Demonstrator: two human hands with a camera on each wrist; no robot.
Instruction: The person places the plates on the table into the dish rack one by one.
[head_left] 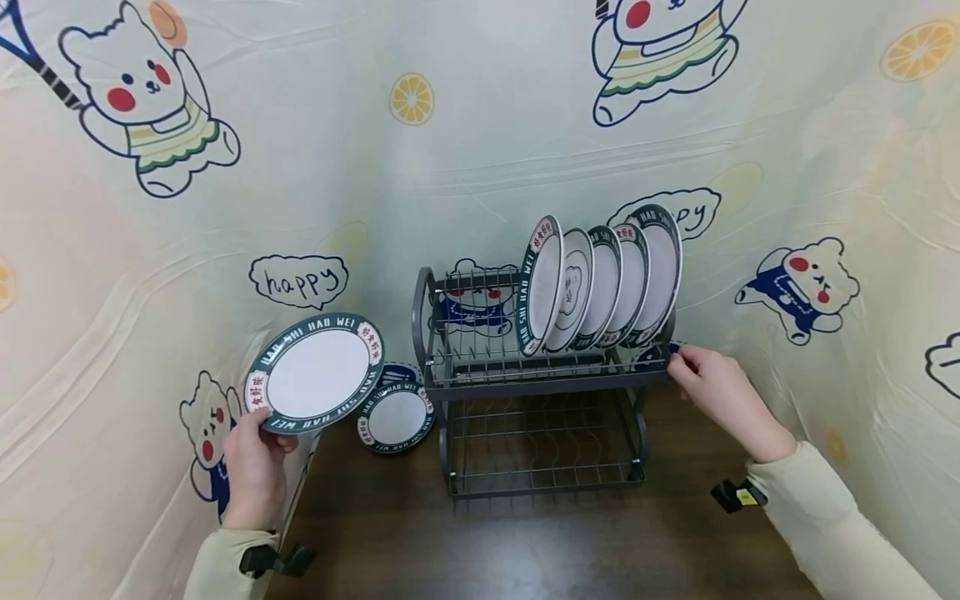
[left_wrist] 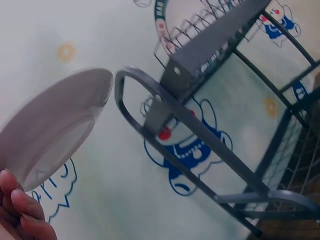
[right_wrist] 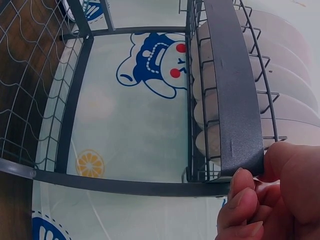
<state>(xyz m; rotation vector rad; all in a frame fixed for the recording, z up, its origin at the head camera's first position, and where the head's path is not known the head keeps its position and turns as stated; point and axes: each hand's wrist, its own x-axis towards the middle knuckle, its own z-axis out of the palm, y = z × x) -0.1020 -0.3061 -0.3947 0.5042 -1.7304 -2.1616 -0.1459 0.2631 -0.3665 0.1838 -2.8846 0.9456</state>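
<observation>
In the head view my left hand (head_left: 255,471) pinches the near rim of a white plate (head_left: 322,373) with a dark green lettered border, thumb on top. That plate is in the air left of a grey two-tier dish rack (head_left: 540,385); its pale underside (left_wrist: 65,125) faces the left wrist camera. My right hand (head_left: 723,400) grips the rack's front right corner, with thumb and fingers around the end of the flat front bar (right_wrist: 235,100). Several plates (head_left: 600,283) stand on edge in the right part of the upper tier.
A smaller plate (head_left: 395,418) with a similar border lies low, left of the rack. The lower wire tier (head_left: 540,450) sits above a brown wooden table (head_left: 525,550). A pale cloth (head_left: 480,167) printed with bears hangs behind and at both sides.
</observation>
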